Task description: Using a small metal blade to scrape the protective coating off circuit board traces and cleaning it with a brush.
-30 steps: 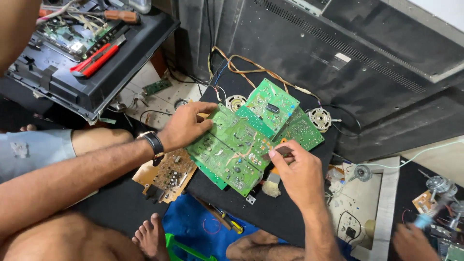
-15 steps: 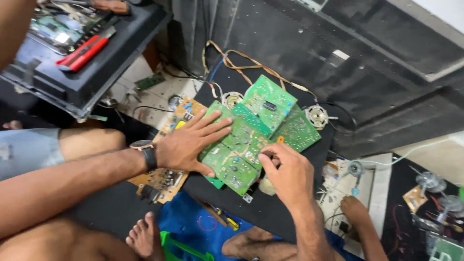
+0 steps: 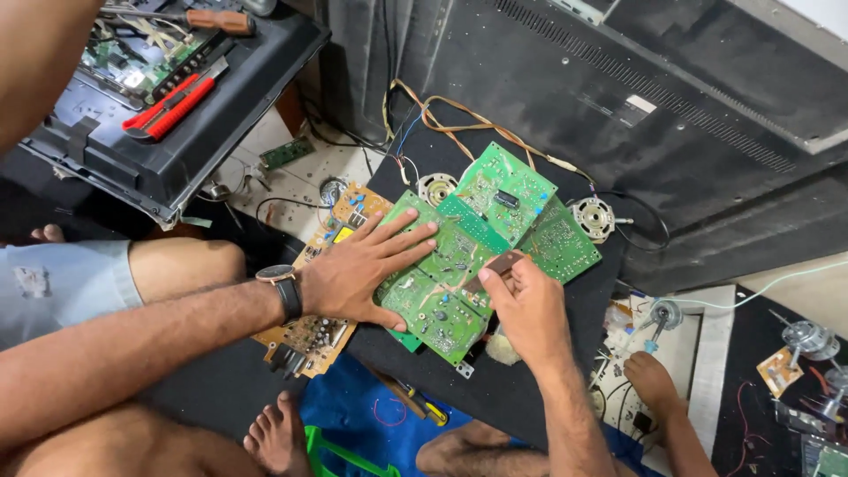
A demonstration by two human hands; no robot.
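A left hand (image 3: 358,276), fingers spread flat, presses down on a green circuit board (image 3: 442,291) lying atop a black panel (image 3: 530,389). The right hand (image 3: 528,305) pinches a small brown tool (image 3: 495,268) against the board's surface. More green boards (image 3: 508,190) overlap beside it; an orange board (image 3: 309,331) lies under the left wrist.
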